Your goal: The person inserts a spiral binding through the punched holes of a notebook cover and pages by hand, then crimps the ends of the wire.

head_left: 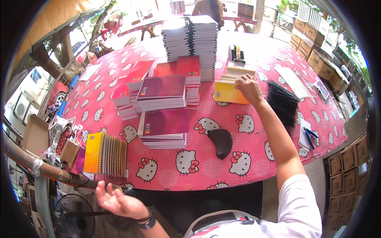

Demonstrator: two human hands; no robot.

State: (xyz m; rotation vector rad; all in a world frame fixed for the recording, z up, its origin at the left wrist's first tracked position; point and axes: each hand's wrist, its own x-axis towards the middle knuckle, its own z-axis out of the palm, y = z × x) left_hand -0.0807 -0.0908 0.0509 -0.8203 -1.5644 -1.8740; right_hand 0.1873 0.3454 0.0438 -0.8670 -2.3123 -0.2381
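Observation:
My right hand (250, 89) reaches out to a stack of small unbound booklets (238, 70), fingers closed at the upper edge of a yellow cover (228, 93). Its fingertips partly hide that edge. Beside this wrist lies a heap of black binding coils (281, 105). Below the table's near edge, my left hand (121, 201) is raised with its fingers apart and nothing in it. Nearest to it stands a row of coil-bound notebooks (109, 154), the front one with a yellow cover (93, 152).
Purple-covered notebooks (164, 121) and red-covered ones (188, 68) are piled mid-table, before tall white stacks (176, 41). A black curved object (221, 143) lies in front. Blue-handled pliers (309, 137) rest on a pad at right. A tape dispenser (237, 55) stands behind the booklets.

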